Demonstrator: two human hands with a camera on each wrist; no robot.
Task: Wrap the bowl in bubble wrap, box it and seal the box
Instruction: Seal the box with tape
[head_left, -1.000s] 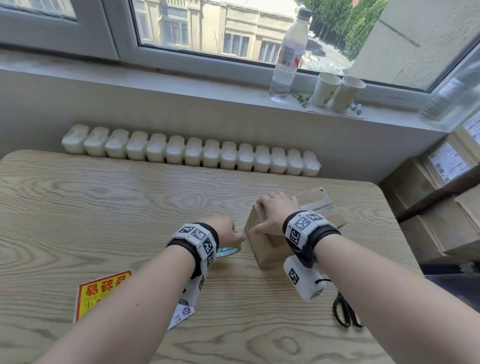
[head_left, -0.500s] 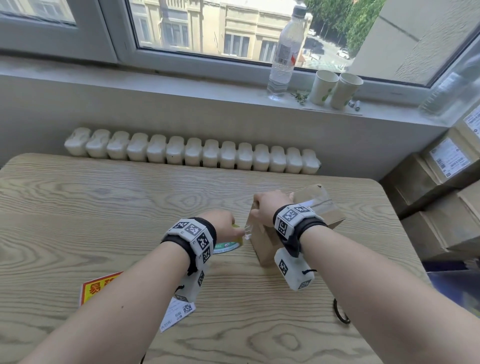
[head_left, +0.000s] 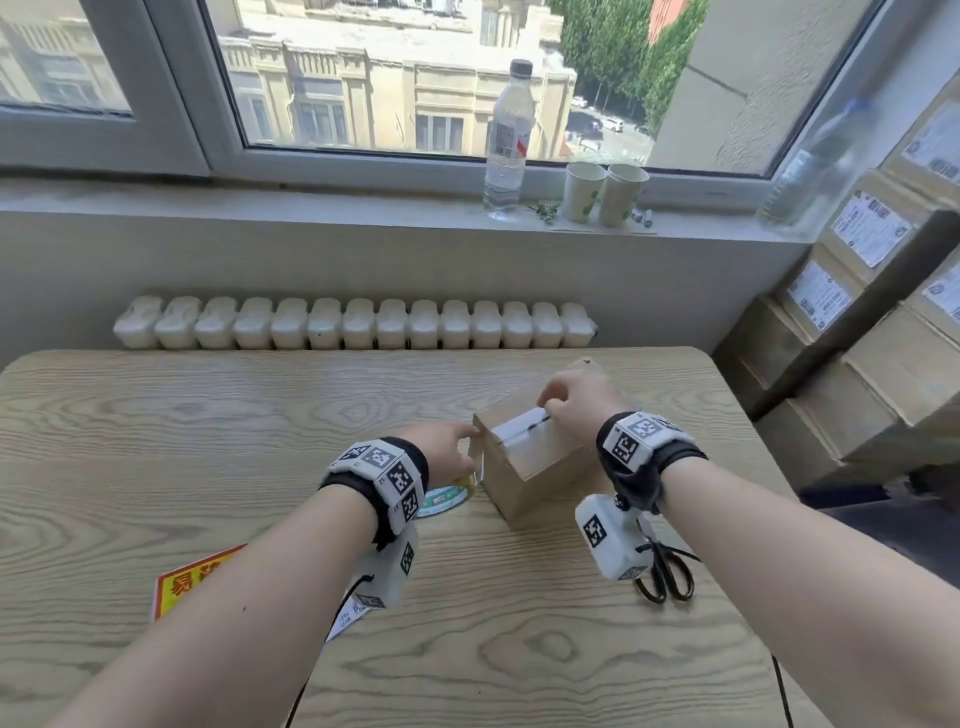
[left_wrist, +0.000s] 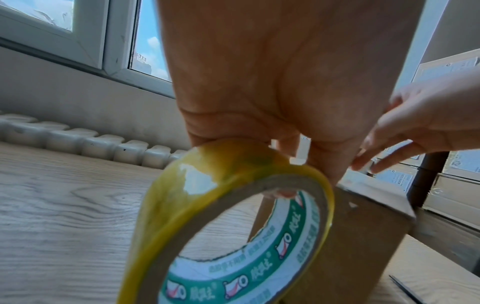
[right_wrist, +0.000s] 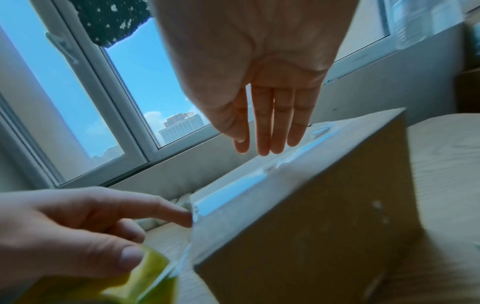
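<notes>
A small cardboard box (head_left: 540, 462) stands shut on the wooden table (head_left: 208, 441), with a strip of clear tape along its top seam. The bowl is not in sight. My left hand (head_left: 457, 449) grips a yellowish tape roll (head_left: 447, 496) just left of the box, its forefinger touching the box's top edge. In the left wrist view the roll (left_wrist: 233, 226) hangs from my curled fingers beside the box (left_wrist: 337, 236). My right hand (head_left: 563, 402) lies on the box top; its fingers (right_wrist: 265, 127) are straight over the taped seam of the box (right_wrist: 311, 205).
Black scissors (head_left: 665, 571) lie right of the box under my right wrist. A red-and-yellow sticker (head_left: 192, 582) and a white label (head_left: 348, 618) lie near the front left. Stacked cartons (head_left: 857, 338) stand to the right. A bottle (head_left: 506, 140) and paper cups (head_left: 602, 192) sit on the sill.
My right hand has slid from the box's near left corner along the top seam toward the far side. The left hand stays with the roll at the box's left edge.
</notes>
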